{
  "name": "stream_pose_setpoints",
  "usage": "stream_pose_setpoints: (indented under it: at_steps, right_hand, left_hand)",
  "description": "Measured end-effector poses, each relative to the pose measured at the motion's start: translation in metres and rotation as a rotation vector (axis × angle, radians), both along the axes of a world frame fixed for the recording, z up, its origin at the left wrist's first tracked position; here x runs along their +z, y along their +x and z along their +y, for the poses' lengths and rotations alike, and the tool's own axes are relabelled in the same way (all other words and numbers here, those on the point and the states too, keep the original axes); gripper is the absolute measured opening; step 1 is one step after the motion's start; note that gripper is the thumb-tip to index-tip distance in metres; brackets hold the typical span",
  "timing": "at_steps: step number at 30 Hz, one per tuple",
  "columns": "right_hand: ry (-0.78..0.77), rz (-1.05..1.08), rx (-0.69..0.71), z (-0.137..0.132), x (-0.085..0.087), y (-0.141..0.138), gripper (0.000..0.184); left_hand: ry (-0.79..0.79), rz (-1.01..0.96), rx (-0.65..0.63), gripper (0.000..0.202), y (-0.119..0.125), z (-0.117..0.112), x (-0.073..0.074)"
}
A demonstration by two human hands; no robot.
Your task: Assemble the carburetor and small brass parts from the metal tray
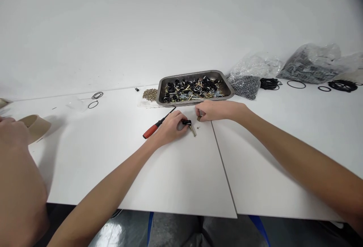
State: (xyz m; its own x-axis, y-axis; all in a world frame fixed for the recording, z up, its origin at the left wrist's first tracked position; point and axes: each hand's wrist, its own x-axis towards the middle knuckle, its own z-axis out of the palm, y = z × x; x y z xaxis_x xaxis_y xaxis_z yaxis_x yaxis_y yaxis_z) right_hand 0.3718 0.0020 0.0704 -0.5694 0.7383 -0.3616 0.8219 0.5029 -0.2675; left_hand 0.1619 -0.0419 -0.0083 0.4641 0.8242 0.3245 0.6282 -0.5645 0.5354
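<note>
My left hand (173, 125) rests on the white table, its fingers closed on a small black part with a long brass-coloured pin (193, 130) sticking out toward me. My right hand (208, 111) is just to the right, near the tray's front edge, pinching a small brownish piece (199, 118) whose kind I cannot make out. Between and below the hands lies a tiny metal piece (198, 128). A screwdriver with a red and black handle (151, 130) lies beside my left hand, its shaft pointing toward the tray.
A metal tray (195, 103) of mixed black and brass parts stands behind the hands, beside a brass-coloured pile (150, 94). Clear bags (245, 84) of grey pieces and black rings (269, 84) lie right. At left, another person's hand (13, 131) is by a tape roll (38, 128).
</note>
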Motion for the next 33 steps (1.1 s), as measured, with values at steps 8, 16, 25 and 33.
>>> stream_pose_setpoints:
  at_steps: [8,16,25,33]
  right_hand:
    - [-0.004,0.168,0.094,0.007,-0.004,0.003,0.005]
    - [-0.121,0.572,-0.005,0.0,0.006,-0.012,0.032]
    - [-0.105,0.637,0.017,-0.008,0.007,-0.017,0.036]
    - [-0.02,0.69,-0.049,-0.007,0.009,-0.018,0.028]
  left_hand:
    - [0.0,-0.17,0.025,0.015,-0.004,-0.001,0.006]
    - [0.23,-0.272,-0.054,0.035,-0.003,-0.002,0.006]
    - [0.139,-0.409,0.016,0.01,0.0,-0.004,0.005]
    - [0.062,-0.527,0.181,0.014,0.001,-0.004,0.013]
